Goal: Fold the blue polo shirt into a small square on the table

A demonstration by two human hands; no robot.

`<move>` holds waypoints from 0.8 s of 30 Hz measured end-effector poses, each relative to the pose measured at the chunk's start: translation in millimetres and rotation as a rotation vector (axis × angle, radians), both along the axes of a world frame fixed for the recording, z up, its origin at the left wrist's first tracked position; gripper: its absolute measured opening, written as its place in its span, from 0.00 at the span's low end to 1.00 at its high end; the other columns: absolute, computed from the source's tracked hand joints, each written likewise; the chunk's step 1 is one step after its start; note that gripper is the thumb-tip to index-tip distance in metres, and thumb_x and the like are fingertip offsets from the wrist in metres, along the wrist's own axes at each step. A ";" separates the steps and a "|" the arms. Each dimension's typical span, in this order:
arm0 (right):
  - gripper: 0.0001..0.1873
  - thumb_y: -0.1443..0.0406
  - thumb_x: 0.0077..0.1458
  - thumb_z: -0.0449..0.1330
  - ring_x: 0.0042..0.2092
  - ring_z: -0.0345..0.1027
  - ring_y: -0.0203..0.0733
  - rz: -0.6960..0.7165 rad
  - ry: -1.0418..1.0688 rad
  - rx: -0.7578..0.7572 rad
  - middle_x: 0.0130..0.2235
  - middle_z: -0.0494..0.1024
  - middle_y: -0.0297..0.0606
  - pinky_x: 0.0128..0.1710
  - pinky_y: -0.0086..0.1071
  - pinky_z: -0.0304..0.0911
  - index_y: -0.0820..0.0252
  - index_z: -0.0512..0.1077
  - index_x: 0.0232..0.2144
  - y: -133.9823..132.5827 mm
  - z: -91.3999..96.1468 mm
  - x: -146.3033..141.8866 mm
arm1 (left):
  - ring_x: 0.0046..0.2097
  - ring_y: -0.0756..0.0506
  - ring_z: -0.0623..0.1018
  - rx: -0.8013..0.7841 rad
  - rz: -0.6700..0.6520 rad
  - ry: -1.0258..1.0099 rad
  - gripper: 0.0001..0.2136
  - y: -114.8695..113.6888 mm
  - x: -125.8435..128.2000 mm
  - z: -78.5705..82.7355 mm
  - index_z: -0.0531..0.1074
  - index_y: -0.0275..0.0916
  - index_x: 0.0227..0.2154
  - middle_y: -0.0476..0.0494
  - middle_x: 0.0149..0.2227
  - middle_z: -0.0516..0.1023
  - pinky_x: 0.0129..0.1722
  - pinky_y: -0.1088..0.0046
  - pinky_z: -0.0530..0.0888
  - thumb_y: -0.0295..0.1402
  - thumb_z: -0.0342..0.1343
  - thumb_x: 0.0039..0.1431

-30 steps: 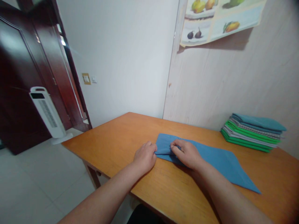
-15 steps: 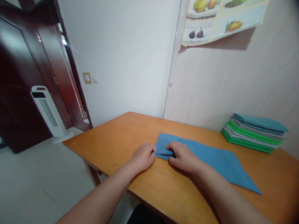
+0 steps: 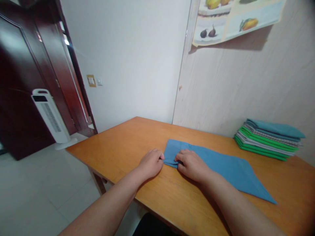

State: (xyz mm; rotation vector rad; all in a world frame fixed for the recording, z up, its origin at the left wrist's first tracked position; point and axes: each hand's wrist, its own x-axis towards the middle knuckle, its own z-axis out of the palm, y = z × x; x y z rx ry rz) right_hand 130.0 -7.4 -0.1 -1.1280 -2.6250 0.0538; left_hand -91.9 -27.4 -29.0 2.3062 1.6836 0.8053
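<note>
A blue cloth (image 3: 226,167), partly folded, lies across the table, with a pointed corner stretching toward the right. My left hand (image 3: 152,163) is closed at the cloth's near left corner, its thumb and fingers pinching the edge. A short way to the right, my right hand (image 3: 192,165) grips the near edge of the same cloth between curled fingers and thumb. A small fold shows in the fabric between both hands. The palm sides of the hands are hidden.
The wooden table (image 3: 118,144) stands against the wall. At its back right sits a stack of folded green, grey and blue cloths (image 3: 268,141). A white tower fan (image 3: 50,116) stands on the floor by the dark door (image 3: 22,82). A fruit poster (image 3: 236,23) hangs above.
My right hand's fingers and thumb have closed together on the cloth's near edge, and the gap between them has narrowed. My left hand stays at the corner. The view has shifted slightly.
</note>
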 end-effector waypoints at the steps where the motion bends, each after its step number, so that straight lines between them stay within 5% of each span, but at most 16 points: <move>1: 0.11 0.71 0.52 0.57 0.43 0.66 0.45 0.003 -0.001 -0.015 0.37 0.76 0.40 0.43 0.35 0.55 0.56 0.77 0.36 -0.1 0.7 0.9 | 0.43 0.44 0.73 -0.002 -0.003 -0.012 0.09 1.1 -0.8 -0.7 0.73 0.42 0.33 0.45 0.38 0.76 0.44 0.69 0.69 0.23 0.50 0.54; 8: 0.14 0.64 0.62 0.53 0.38 0.66 0.42 -0.049 0.089 -0.024 0.32 0.75 0.39 0.41 0.35 0.55 0.58 0.76 0.28 3.6 5.3 8.0 | 0.42 0.44 0.74 -0.009 -0.044 -0.100 0.10 8.3 -4.8 -3.5 0.75 0.40 0.30 0.45 0.36 0.77 0.43 0.70 0.69 0.28 0.48 0.61; 16: 0.11 0.65 0.56 0.55 0.29 0.65 0.38 -0.155 0.129 -0.110 0.27 0.76 0.34 0.29 0.31 0.51 0.57 0.71 0.22 14.0 -2.4 16.4 | 0.38 0.46 0.74 -0.002 -0.078 -0.094 0.08 8.1 -5.8 -3.5 0.75 0.40 0.29 0.46 0.33 0.75 0.38 0.73 0.68 0.29 0.50 0.58; 24: 0.17 0.58 0.58 0.53 0.29 0.64 0.41 -0.531 0.577 -0.031 0.22 0.70 0.35 0.29 0.32 0.50 0.55 0.65 0.19 43.5 -13.6 43.6 | 0.39 0.46 0.74 0.049 -0.051 -0.010 0.07 26.3 7.3 19.6 0.71 0.40 0.28 0.45 0.34 0.76 0.37 0.72 0.68 0.26 0.49 0.58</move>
